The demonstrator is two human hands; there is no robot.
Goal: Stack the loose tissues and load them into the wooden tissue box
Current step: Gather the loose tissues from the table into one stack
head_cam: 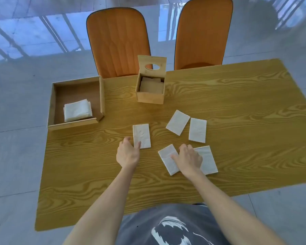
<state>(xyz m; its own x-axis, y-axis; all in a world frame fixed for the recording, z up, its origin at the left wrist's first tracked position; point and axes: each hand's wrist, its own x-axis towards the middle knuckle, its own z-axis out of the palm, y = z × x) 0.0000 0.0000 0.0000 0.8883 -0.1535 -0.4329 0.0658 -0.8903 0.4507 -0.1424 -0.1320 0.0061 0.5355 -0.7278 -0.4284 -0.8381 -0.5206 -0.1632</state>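
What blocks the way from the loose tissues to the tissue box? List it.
Nothing visible. The wooden tissue box stands with its lid raised, and bare table lies between it and the five loose tissues. It already holds some tissues.

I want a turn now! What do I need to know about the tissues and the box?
Left hand: open, fingertips on the corner of one loose tissue.
Right hand: open, lying over two tissues.
Two more tissues lie further back.
Wooden tissue box: lid up, some tissues already inside.
A stack sits in the tray.
Left: stack the five loose ones and load them.
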